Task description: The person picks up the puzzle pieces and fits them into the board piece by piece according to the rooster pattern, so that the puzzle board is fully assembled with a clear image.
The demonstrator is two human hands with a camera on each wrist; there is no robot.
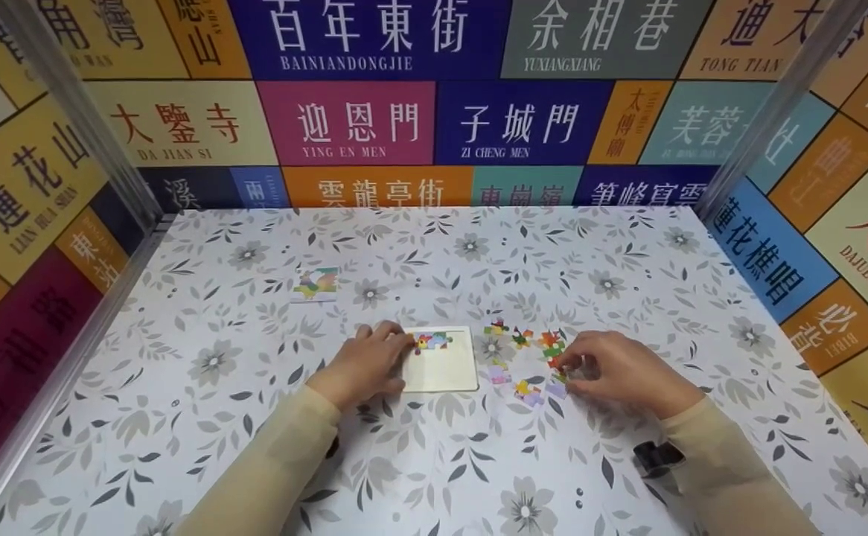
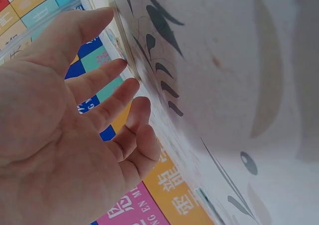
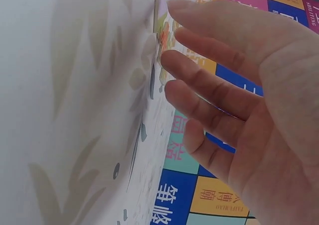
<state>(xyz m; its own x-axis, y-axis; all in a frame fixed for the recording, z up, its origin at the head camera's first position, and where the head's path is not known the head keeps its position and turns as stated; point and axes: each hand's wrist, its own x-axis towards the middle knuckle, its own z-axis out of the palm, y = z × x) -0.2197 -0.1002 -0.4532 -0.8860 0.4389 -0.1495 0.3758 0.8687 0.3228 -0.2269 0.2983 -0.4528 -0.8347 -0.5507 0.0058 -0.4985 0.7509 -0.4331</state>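
Note:
A cream puzzle tray (image 1: 441, 376) lies on the table, with a few colourful jigsaw pieces (image 1: 434, 341) along its upper left part. My left hand (image 1: 373, 361) is at the tray's left edge; in the left wrist view its thumb and fingertips reach that edge, the other fingers loosely bent. Several loose jigsaw pieces (image 1: 528, 392) are spread to the right of the tray. Over the right side of these pieces is my right hand (image 1: 616, 370), its fingertips low by the table. The right wrist view shows its fingers relaxed and apart, with no piece visible between them.
A small colourful picture card or finished puzzle (image 1: 315, 285) lies farther back on the left. The table (image 1: 434, 461) has a grey flower and leaf pattern. Panels with coloured lettering (image 1: 345, 123) stand behind and at both sides.

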